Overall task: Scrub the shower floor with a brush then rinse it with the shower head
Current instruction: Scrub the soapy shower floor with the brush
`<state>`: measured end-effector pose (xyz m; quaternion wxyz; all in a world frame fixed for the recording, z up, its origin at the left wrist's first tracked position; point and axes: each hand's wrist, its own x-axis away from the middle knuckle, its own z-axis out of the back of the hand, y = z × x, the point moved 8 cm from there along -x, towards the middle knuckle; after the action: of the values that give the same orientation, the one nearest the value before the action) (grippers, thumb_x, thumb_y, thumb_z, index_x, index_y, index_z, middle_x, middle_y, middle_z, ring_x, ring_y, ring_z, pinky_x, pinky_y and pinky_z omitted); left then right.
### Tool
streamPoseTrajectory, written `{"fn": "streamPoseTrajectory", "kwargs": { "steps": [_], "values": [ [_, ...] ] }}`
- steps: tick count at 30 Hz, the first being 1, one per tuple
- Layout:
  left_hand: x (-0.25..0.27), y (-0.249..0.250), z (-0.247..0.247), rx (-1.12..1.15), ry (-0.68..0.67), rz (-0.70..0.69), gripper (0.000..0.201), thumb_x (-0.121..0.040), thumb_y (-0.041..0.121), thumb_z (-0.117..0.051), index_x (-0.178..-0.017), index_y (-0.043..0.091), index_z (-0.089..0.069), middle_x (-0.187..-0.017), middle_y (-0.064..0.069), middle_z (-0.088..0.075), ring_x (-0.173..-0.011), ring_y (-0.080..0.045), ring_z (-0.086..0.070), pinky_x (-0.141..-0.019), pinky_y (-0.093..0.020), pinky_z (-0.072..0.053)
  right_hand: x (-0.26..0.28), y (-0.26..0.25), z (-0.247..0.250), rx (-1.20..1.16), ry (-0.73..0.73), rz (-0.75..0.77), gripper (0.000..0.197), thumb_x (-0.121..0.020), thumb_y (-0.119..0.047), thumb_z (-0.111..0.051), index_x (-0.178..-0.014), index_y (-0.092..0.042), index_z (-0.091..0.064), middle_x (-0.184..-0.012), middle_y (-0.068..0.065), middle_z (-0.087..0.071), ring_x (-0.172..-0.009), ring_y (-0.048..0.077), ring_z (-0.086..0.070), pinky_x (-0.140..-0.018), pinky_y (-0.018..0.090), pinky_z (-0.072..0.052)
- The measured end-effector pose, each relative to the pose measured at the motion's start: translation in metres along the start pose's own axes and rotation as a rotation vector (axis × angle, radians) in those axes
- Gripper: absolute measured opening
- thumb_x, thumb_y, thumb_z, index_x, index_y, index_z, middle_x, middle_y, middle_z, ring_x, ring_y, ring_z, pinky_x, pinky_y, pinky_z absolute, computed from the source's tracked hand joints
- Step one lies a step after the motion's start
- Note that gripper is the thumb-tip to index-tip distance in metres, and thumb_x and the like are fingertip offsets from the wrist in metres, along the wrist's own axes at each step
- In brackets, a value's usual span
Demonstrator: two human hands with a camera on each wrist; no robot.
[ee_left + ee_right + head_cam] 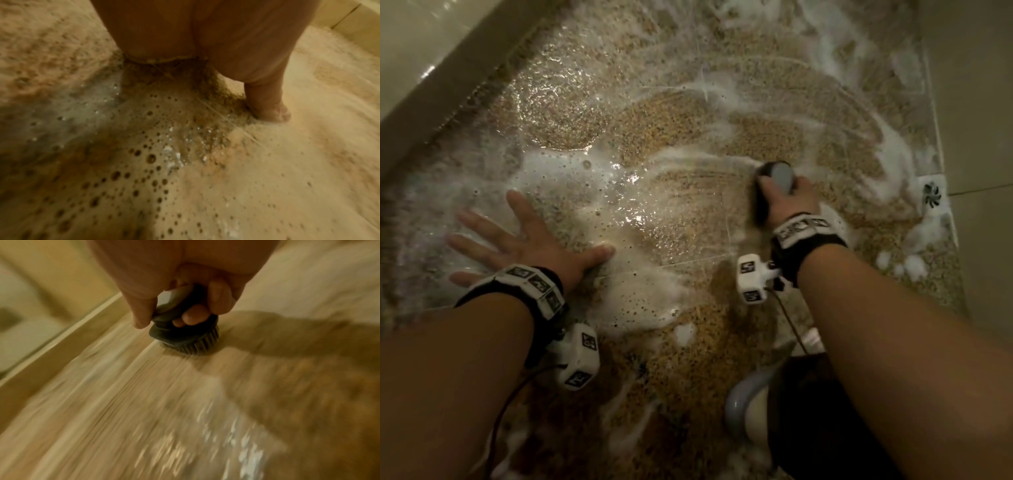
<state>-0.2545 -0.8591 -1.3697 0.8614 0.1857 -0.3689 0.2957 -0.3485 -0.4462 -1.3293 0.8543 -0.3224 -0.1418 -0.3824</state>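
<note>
dark round brush [183, 335] bristles-down, sudsy speckled floor [674, 113]

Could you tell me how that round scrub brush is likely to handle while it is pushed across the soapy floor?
The scrub brush looks stiff-bodied, and its short bristles probably flex little. Foam on the shower floor suggests easy gliding and possibly a slippery knob.

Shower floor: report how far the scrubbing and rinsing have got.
Done: soap foam is spread over much of the shower floor, with curved scrub streaks through it. In hand: the right hand holds the brush in a closed grip, bristles down on the floor near the drain; the left hand is flat on the wet floor. Left: rinsing. Foam still lies there and no shower head is in view.
</note>
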Motion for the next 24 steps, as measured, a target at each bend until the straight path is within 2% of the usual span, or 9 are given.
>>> {"fn": "streamPoseTrajectory", "kwargs": {
  "steps": [3, 5, 8, 10, 13, 15, 18, 22, 24],
  "values": [
    [0.001, 0.001, 0.001, 0.003, -0.014, 0.005, 0.158, -0.040, 0.104, -0.056, -0.143, 0.041, 0.046, -0.157, -0.019, 0.047, -0.147, -0.049, 0.036, -0.111, -0.081, 0.005, -0.016, 0.057, 0.049, -0.044, 0.110, -0.283, 0.081, -0.084, -0.063, -0.065, -0.148, -0.020, -0.041, -0.132, 0.010, -0.060, -0.111, 0.039, -0.059, -0.094, 0.048, -0.048],
    [0.001, 0.001, 0.001, 0.007, -0.016, 0.009, 0.158, -0.039, 0.104, -0.056, -0.144, 0.042, 0.045, -0.156, -0.018, 0.048, -0.146, -0.049, 0.037, -0.111, -0.080, 0.005, -0.006, 0.052, 0.049, -0.032, 0.102, -0.313, 0.073, -0.089, -0.058, -0.063, -0.145, -0.016, -0.041, -0.126, 0.011, -0.060, -0.102, 0.036, -0.059, -0.088, 0.047, -0.049],
    [0.001, 0.001, 0.000, 0.024, -0.023, 0.003, 0.158, -0.038, 0.103, -0.056, -0.142, 0.042, 0.046, -0.155, -0.018, 0.050, -0.146, -0.048, 0.038, -0.111, -0.079, 0.008, 0.027, -0.010, 0.002, 0.034, 0.006, -0.090, 0.039, -0.096, -0.043, -0.060, -0.118, -0.012, -0.050, -0.098, 0.008, -0.061, -0.074, 0.026, -0.049, -0.073, 0.034, -0.038],
    [0.000, 0.000, -0.001, 0.023, -0.018, 0.004, 0.158, -0.038, 0.103, -0.057, -0.141, 0.043, 0.048, -0.154, -0.017, 0.051, -0.145, -0.048, 0.039, -0.112, -0.079, 0.009, 0.065, -0.070, -0.062, 0.050, -0.174, 0.153, 0.028, -0.093, -0.037, -0.065, -0.106, -0.018, -0.050, -0.080, -0.007, -0.053, -0.065, 0.014, -0.049, -0.063, 0.026, -0.040],
    [-0.001, 0.001, 0.001, 0.010, 0.007, 0.023, 0.158, -0.046, 0.100, -0.064, -0.143, 0.041, 0.046, -0.156, -0.017, 0.049, -0.147, -0.048, 0.036, -0.113, -0.080, 0.005, 0.125, -0.131, -0.154, 0.218, -0.495, 0.464, 0.051, -0.089, -0.046, -0.070, -0.127, -0.022, -0.047, -0.092, -0.008, -0.056, -0.071, 0.009, -0.056, -0.051, 0.020, -0.038],
    [-0.003, 0.001, 0.001, 0.000, 0.014, 0.034, 0.156, -0.049, 0.098, -0.065, -0.144, 0.040, 0.045, -0.156, -0.017, 0.049, -0.148, -0.048, 0.035, -0.113, -0.081, 0.004, 0.137, -0.147, -0.176, 0.265, -0.531, 0.548, 0.055, -0.088, -0.047, -0.071, -0.131, -0.022, -0.046, -0.095, -0.005, -0.058, -0.078, 0.015, -0.061, -0.051, 0.020, -0.040],
    [-0.002, 0.001, 0.001, 0.018, -0.012, 0.025, 0.158, -0.044, 0.101, -0.062, -0.142, 0.041, 0.047, -0.155, -0.018, 0.049, -0.147, -0.049, 0.036, -0.112, -0.081, 0.005, 0.102, -0.133, -0.143, 0.103, -0.438, 0.402, 0.049, -0.089, -0.043, -0.069, -0.130, -0.023, -0.048, -0.091, -0.007, -0.058, -0.071, 0.011, -0.061, -0.040, 0.014, -0.042],
    [0.001, 0.001, 0.001, 0.027, -0.035, 0.011, 0.159, -0.041, 0.102, -0.061, -0.141, 0.043, 0.048, -0.153, -0.017, 0.052, -0.146, -0.049, 0.038, -0.113, -0.081, 0.006, 0.022, -0.073, -0.049, 0.029, -0.176, 0.184, 0.065, -0.088, -0.050, -0.069, -0.140, -0.017, -0.048, -0.111, 0.003, -0.059, -0.091, 0.021, -0.057, -0.078, 0.031, -0.044],
    [0.001, 0.002, 0.002, 0.032, -0.031, 0.009, 0.159, -0.042, 0.102, -0.063, -0.141, 0.044, 0.048, -0.153, -0.016, 0.053, -0.145, -0.048, 0.039, -0.113, -0.080, 0.007, -0.007, -0.033, -0.002, 0.048, -0.068, 0.056, 0.067, -0.091, -0.052, -0.066, -0.141, -0.013, -0.046, -0.123, 0.009, -0.060, -0.094, 0.025, -0.053, -0.082, 0.036, -0.042]
  ]
}}
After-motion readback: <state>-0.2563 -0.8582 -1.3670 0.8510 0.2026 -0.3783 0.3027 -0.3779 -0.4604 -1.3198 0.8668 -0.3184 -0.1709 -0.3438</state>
